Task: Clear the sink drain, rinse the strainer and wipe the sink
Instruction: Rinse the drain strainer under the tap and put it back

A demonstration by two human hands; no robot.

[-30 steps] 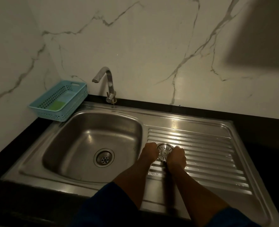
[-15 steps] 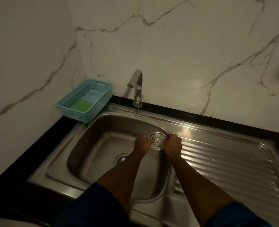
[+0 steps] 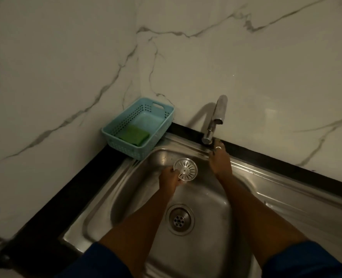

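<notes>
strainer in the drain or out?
Out. The left hand holds the strainer above the basin; the drain sits open below.

Sink (image 3: 246, 199) sat in counter against far wall. Drain (image 3: 179, 219) lay in basin floor, near side. Left hand (image 3: 169, 178) held strainer (image 3: 185, 169) above basin, beyond drain. Right hand (image 3: 219, 161) reached right of strainer, fingers at base of tap (image 3: 216, 119). Tap stood on far rim, spout over basin. Basket (image 3: 118, 135) sat on counter at far-left corner, left of tap; sponge (image 3: 135, 135) lay in basket.
</notes>
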